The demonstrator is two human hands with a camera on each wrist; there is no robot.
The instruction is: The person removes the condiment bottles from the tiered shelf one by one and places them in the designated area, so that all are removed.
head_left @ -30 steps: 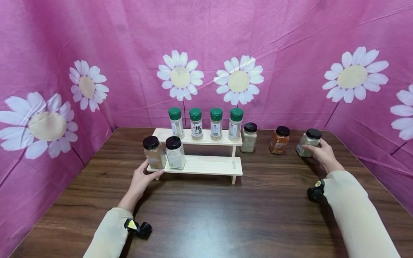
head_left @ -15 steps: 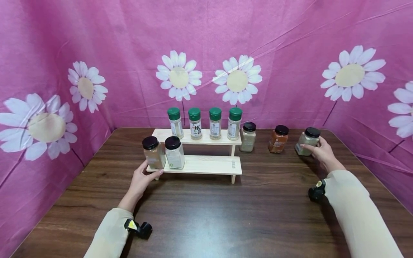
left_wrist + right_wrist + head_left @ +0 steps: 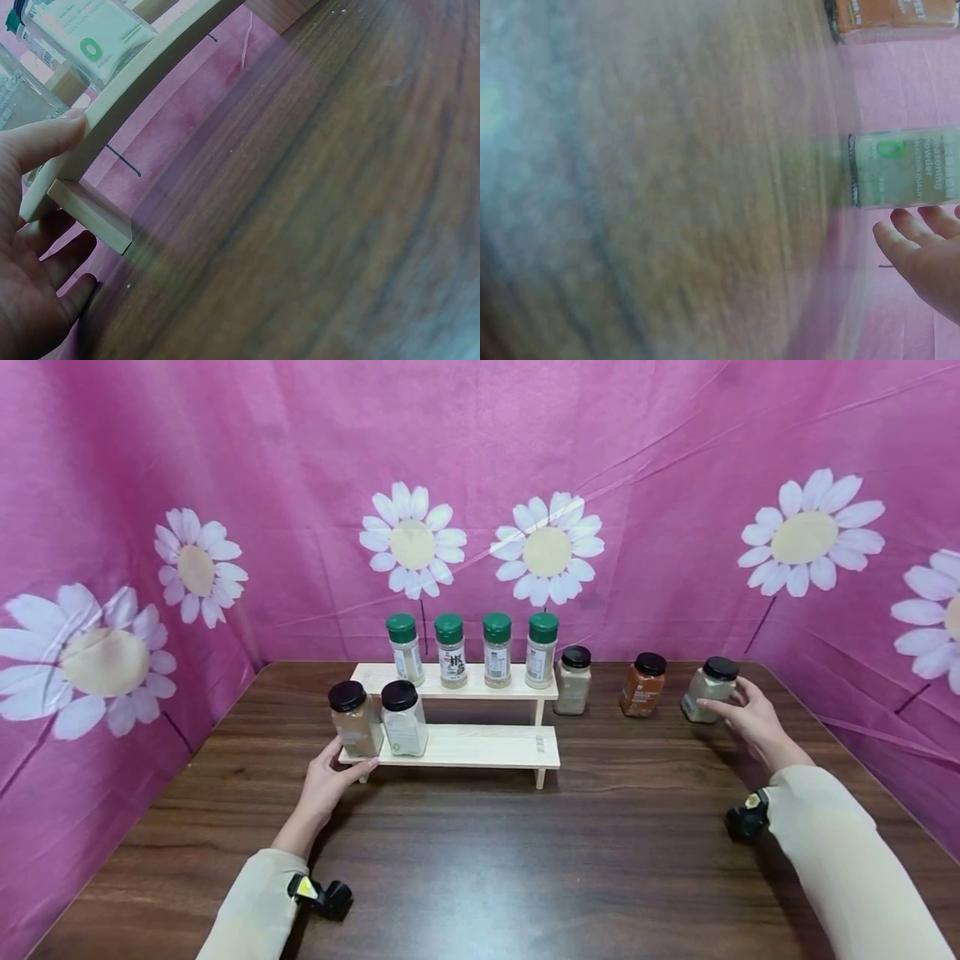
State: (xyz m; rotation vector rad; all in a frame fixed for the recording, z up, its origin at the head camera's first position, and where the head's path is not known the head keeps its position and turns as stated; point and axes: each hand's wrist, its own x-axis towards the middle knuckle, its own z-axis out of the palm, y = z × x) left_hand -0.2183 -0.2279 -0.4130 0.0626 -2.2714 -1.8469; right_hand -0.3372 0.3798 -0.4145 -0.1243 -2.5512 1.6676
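In the head view, my left hand point(image 3: 326, 785) grips the left end of a two-tier wooden rack point(image 3: 487, 747). Its thumb lies on the lower board's front edge, as the left wrist view shows. A brown-filled jar point(image 3: 358, 727) and a white-filled jar point(image 3: 405, 727), both black-lidded, stand on that board by the hand. At the far right, my right hand point(image 3: 753, 722) holds a pale green seasoning powder jar point(image 3: 701, 697), which stands upright on the table. The thumb crosses its front; fingers are at its right side, partly hidden in the head view.
Several green-capped shakers point(image 3: 452, 664) line the rack's upper board. Right of the rack stand a grey-green jar point(image 3: 573, 687) and a red-orange jar point(image 3: 642, 692) on the brown wooden table point(image 3: 480, 860). A pink daisy cloth point(image 3: 480, 443) hangs behind and at both sides.
My right wrist and forearm have shifted slightly outward and nearer to me, while the hand stays at the jar. The head view has shifted a little. Rack and jars keep their places.
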